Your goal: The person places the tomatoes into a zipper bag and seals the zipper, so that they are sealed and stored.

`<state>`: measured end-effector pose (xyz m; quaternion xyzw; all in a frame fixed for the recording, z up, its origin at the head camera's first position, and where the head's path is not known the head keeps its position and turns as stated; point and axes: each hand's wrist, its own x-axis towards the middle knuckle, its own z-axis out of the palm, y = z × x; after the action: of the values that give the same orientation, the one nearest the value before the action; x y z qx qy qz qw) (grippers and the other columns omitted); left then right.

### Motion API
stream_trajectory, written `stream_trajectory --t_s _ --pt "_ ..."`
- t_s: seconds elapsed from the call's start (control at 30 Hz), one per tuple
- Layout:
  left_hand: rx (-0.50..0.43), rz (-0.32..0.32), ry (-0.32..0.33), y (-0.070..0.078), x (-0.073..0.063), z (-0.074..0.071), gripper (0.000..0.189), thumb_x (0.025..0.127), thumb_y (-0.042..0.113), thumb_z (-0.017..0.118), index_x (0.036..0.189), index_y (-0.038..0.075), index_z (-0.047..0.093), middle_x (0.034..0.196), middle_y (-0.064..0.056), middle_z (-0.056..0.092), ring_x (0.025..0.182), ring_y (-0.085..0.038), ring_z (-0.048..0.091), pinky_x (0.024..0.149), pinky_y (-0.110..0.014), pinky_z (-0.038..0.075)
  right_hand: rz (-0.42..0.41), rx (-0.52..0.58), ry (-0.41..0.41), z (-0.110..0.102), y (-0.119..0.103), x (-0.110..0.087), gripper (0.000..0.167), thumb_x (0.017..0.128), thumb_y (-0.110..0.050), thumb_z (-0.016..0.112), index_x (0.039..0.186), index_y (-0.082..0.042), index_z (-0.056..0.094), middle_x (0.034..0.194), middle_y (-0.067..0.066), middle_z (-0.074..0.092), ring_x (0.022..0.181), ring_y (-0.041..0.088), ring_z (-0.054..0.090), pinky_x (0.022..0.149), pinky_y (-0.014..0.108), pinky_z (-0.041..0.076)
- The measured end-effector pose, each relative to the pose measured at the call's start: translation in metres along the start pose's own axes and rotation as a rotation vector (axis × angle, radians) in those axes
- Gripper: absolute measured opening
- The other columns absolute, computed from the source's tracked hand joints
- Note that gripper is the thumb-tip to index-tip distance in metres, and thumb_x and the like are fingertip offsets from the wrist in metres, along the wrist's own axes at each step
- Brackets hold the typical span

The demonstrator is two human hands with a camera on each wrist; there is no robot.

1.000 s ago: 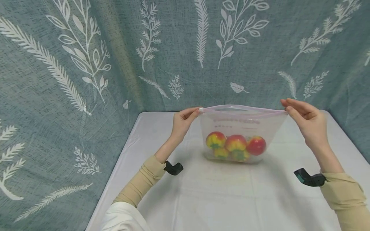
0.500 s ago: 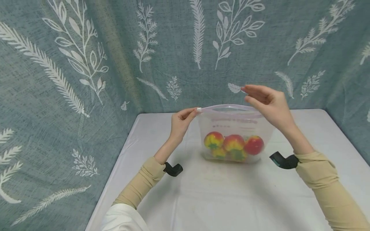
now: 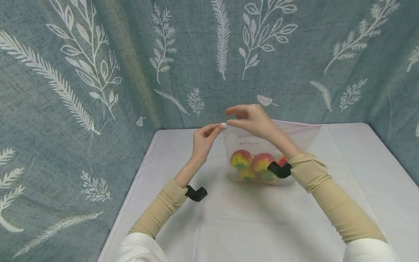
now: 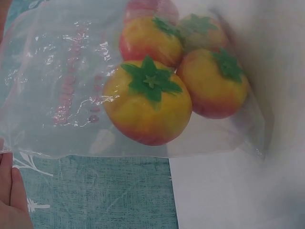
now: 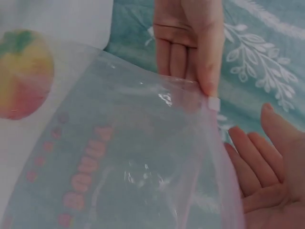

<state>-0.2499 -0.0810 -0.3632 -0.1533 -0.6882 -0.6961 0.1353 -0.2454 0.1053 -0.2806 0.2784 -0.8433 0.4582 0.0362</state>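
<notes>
A clear zip bag [image 3: 235,136] with a pink zip edge stands on the table, holding several red-and-yellow, tomato-like fruits [image 4: 147,107] with green leafy tops. My left hand [image 3: 203,142] pinches the bag's top left corner between thumb and fingers, beside the small white zip slider [image 5: 214,103]. Over the bag's top edge, my right hand [image 3: 253,118] has come close to that slider. In the right wrist view its thumb and fingers are spread apart, gripping nothing. The right forearm hides part of the bag and one fruit in the head view.
The bag stands toward the back of a white-covered table [image 3: 235,225]. Behind and to the left hangs a blue-green curtain [image 3: 131,72] with white leaf prints. Each wrist carries a black camera [image 3: 196,193].
My right hand has let go of the bag's top right corner and travelled left along the top edge to the slider. The left hand keeps its pinch on the left corner.
</notes>
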Motion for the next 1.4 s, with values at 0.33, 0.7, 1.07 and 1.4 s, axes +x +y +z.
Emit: stream_trajectory --t_s 0.33,0.7,1.07,1.4 --pt "-0.013 0.000 -0.012 0.000 -0.005 -0.002 0.020 0.090 0.003 0.062 0.100 -0.014 0.066 0.078 0.023 0.069 0.080 -0.005 0.068 0.081 -0.021 0.054 -0.098 -0.142 -0.080 0.015 0.000 0.010 0.027 0.086 -0.012 0.069 0.110 -0.001 0.070 0.110 0.016 0.070 0.104 0.029 0.066 0.089 0.038 0.056" --pt "0.000 0.048 -0.013 0.004 -0.009 0.001 0.018 0.088 0.000 0.062 0.095 -0.016 0.066 0.077 0.017 0.071 0.076 0.003 0.066 0.075 -0.017 0.053 -0.162 -0.172 -0.007 0.020 0.000 0.009 0.018 0.084 -0.008 0.070 0.100 -0.002 0.074 0.095 0.013 0.074 0.086 0.023 0.071 0.072 0.032 0.060" --pt "0.086 0.108 -0.015 0.009 -0.015 0.004 0.017 0.089 0.001 0.062 0.096 -0.013 0.069 0.091 -0.032 0.067 0.077 0.007 0.066 0.079 -0.017 0.055 -0.136 -0.235 0.041 0.024 -0.002 0.002 0.014 0.084 -0.004 0.068 0.096 -0.001 0.075 0.092 0.014 0.074 0.081 0.024 0.071 0.071 0.034 0.060" --pt "0.101 0.098 0.049 0.033 -0.022 0.001 0.016 0.086 -0.001 0.065 0.091 -0.016 0.068 0.088 -0.034 0.067 0.072 0.007 0.064 0.073 -0.014 0.052 -0.104 -0.278 0.076 -0.003 0.010 -0.017 0.013 0.081 -0.006 0.072 0.093 -0.002 0.075 0.089 0.013 0.074 0.086 0.027 0.071 0.081 0.041 0.058"
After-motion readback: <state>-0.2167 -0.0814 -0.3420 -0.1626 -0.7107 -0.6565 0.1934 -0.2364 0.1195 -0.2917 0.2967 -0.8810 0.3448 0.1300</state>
